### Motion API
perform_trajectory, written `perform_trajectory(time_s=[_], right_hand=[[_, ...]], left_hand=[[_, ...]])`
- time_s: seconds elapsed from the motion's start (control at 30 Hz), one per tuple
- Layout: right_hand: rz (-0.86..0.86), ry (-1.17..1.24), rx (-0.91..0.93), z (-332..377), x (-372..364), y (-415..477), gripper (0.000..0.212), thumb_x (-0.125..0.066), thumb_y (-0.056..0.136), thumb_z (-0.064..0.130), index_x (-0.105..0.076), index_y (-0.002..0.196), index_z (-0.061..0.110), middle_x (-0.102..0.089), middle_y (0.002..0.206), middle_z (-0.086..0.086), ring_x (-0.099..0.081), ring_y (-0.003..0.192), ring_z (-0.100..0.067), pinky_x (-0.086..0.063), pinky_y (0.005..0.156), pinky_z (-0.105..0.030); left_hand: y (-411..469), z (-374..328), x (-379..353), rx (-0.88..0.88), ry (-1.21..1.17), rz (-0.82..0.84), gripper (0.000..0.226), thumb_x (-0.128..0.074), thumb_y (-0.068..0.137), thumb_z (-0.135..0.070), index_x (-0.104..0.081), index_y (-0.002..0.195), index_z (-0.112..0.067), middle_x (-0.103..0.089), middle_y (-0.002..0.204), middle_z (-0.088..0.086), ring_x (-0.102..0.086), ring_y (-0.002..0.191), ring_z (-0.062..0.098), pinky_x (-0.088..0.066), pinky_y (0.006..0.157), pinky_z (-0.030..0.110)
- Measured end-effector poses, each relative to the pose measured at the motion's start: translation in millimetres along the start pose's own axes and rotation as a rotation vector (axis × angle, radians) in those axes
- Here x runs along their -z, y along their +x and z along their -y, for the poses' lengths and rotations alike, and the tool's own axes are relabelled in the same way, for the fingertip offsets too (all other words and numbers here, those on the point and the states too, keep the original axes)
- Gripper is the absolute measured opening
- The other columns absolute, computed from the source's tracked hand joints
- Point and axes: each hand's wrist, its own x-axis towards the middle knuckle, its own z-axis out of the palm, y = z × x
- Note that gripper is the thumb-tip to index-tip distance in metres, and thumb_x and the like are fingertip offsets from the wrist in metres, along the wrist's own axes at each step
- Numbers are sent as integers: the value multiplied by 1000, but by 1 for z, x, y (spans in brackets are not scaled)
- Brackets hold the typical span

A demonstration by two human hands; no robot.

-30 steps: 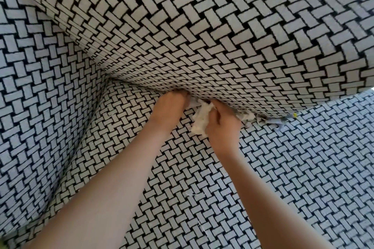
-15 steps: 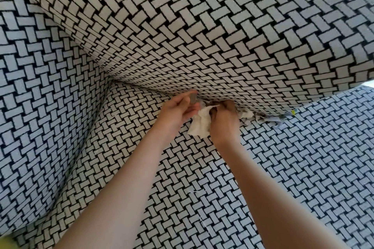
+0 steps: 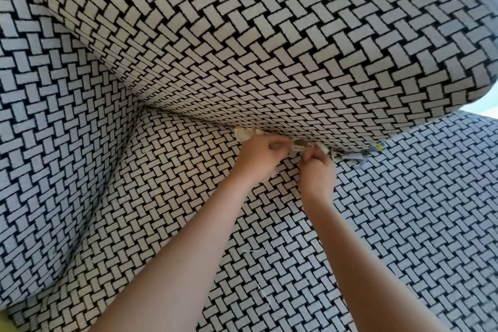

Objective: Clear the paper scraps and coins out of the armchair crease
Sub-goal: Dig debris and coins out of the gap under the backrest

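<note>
The armchair crease (image 3: 204, 122) runs between the seat and the side cushion, both in black-and-white woven fabric. Both hands work at it, close together. My left hand (image 3: 260, 155) is curled, pinching a small grey thing that looks like a coin (image 3: 275, 146). My right hand (image 3: 316, 172) is closed on white crumpled paper (image 3: 295, 149) that shows between the hands. A second grey coin (image 3: 299, 141) sits in the crease just above them. More white paper (image 3: 244, 134) pokes out left of my left hand. Grey, blue and yellow scraps (image 3: 355, 157) lie to the right.
The padded cushion (image 3: 269, 48) bulges over the crease and hides its depth. An armrest or back panel (image 3: 54, 129) closes the left side. The seat (image 3: 404, 224) spreads below my forearms, with a few loose threads (image 3: 258, 288) on it.
My left hand has come out from under the cushion and closed beside the right hand. The white paper wad in my right hand is now mostly hidden. The view has shifted.
</note>
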Motion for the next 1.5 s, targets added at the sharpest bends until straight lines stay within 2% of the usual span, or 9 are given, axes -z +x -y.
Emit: perform_trajectory(time_s=[0.2, 0.4, 0.53, 0.77, 0.9, 1.0, 1.2, 1.37, 1.5], right_hand=[[19, -123, 88, 11, 9, -4, 22, -44, 88, 13, -48, 66, 12, -43, 57, 2, -36, 51, -11, -32, 53, -24], [-97, -746, 507, -1, 8, 16, 25, -41, 97, 26, -65, 105, 22, -69, 92, -1, -60, 76, -20, -41, 57, -25], [-99, -837, 508, -5, 2, 21, 19, -45, 95, 22, -60, 106, 19, -68, 96, -2, -62, 82, -23, -48, 62, -29], [-22, -811, 442, -3, -2, 20, 23, -41, 97, 21, -59, 108, 11, -65, 100, -6, -60, 87, -23, -42, 63, -26], [69, -396, 352, -5, 5, 14, 9, -54, 91, 21, -60, 90, 14, -57, 70, 7, -45, 55, -5, -31, 45, -12], [182, -245, 270, -9, 9, 2, 9, -62, 87, 18, -61, 84, 10, -55, 67, 6, -45, 55, -4, -36, 48, -12], [223, -244, 228, -9, 13, -7, 36, -60, 87, 28, -37, 62, 16, -40, 54, 4, -30, 44, -6, -30, 42, -14], [209, -196, 160, -5, 14, -13, 28, -41, 97, 22, -51, 71, 19, -39, 57, 5, -28, 46, -8, -24, 41, -19], [273, -81, 55, 1, 20, -23, 24, -40, 98, 17, -54, 79, 15, -48, 57, -2, -47, 39, -11, -44, 39, -21]], left_hand=[[3, 5, -18, -111, 432, -143, 31, -51, 92, -30, -59, 119, -16, -68, 106, 9, -63, 94, 25, -48, 76, 28], [15, 2, -19, -39, 594, -132, 26, -49, 94, -27, -65, 105, -10, -64, 97, 13, -61, 89, 30, -41, 65, 30], [13, 3, -20, -77, 655, -168, 20, -47, 94, -14, -64, 105, -9, -64, 99, 13, -61, 90, 31, -46, 68, 36], [-5, 11, -15, -152, 266, -189, 19, -52, 90, -22, -65, 91, -9, -50, 60, -5, -46, 54, 9, -32, 45, 10], [-7, 12, -13, 107, -420, -110, 25, -42, 92, -15, -49, 69, -9, -43, 51, 2, -37, 43, 11, -31, 45, 19], [-10, 11, -9, 286, -717, -76, 27, -36, 93, -14, -44, 66, -16, -38, 55, -1, -27, 38, 6, -22, 38, 18], [-26, 16, -3, 354, -922, 19, 22, -34, 92, -18, -47, 75, -13, -43, 54, -1, -27, 34, 4, -27, 35, 15], [-41, 15, 3, 441, -862, -28, 18, -35, 94, -16, -53, 92, -11, -55, 51, -1, -28, 31, 3, -28, 35, 13], [-56, 16, 10, 441, -846, -28, 21, -34, 95, -13, -50, 108, -7, -60, 58, 2, -28, 31, 3, -29, 35, 13]])
